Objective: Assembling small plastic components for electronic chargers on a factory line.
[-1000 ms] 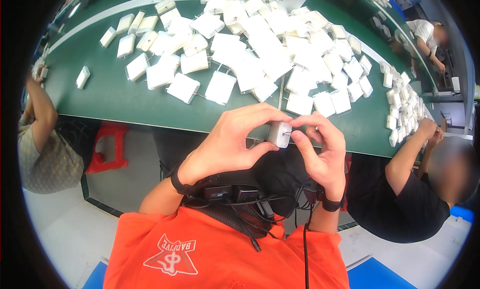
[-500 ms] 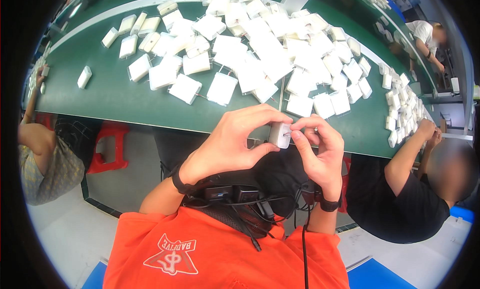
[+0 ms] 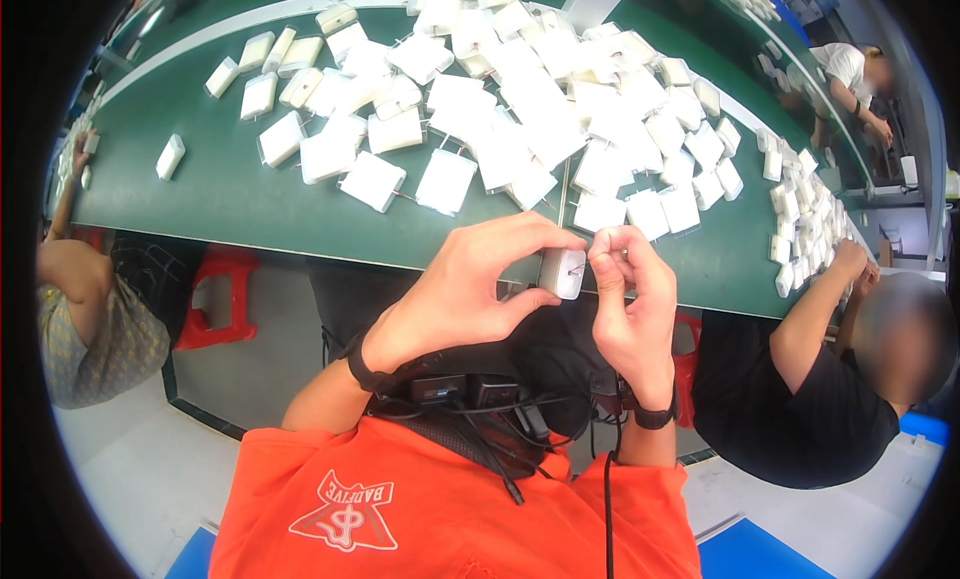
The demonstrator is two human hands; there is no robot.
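My left hand (image 3: 460,284) grips a small white rectangular block (image 3: 568,285) between thumb and fingers, at the near edge of the green table. Thin dark wires stick out of the end of the block that points to the right. Just to the right of that end is my right hand (image 3: 637,314), its thumb and forefinger drawn together in a pinch and a small gap away from the block. What the pinch holds, if anything, is too small to make out. Beyond my hands lies a large heap of similar white blocks (image 3: 445,182), several with thin wire leads.
On the green tabletop (image 3: 230,214), a single white block (image 3: 170,157) lies apart at the left. A co-worker in black (image 3: 800,409) handles blocks at a second pile (image 3: 805,214) on the right. Another person (image 3: 100,309) sits at the left near a red stool (image 3: 235,304).
My right hand's fingertips have come away from the wires and closed together, a little to the right of the block. My left hand keeps the block in nearly the same place.
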